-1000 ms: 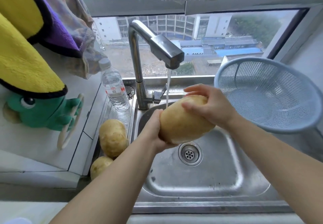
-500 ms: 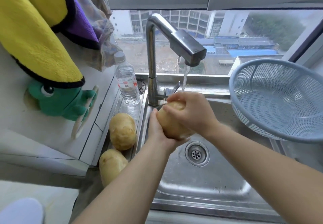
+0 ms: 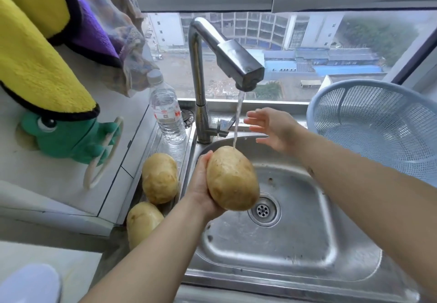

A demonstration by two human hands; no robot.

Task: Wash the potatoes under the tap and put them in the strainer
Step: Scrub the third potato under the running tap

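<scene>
My left hand (image 3: 201, 185) holds a large yellow-brown potato (image 3: 233, 178) over the steel sink (image 3: 307, 243). Water runs from the tap (image 3: 227, 54) onto the potato's top end. My right hand (image 3: 272, 130) hovers just right of the stream with its fingers spread, holding nothing and not touching the potato. Two more potatoes lie on the draining ledge left of the basin, one further back (image 3: 159, 177) and one nearer (image 3: 143, 223). The pale blue strainer (image 3: 378, 127) stands tilted at the right of the sink with nothing in it.
A clear water bottle (image 3: 166, 113) stands left of the tap base. A green frog-shaped holder (image 3: 68, 137) and yellow and purple towels (image 3: 35, 49) hang over the left counter. The window sill runs behind the tap. The drain (image 3: 262, 210) lies under the held potato.
My right hand has let go of the potato and lifted away to the right with its fingers spread. The left hand alone now holds the potato, a little lower under the stream.
</scene>
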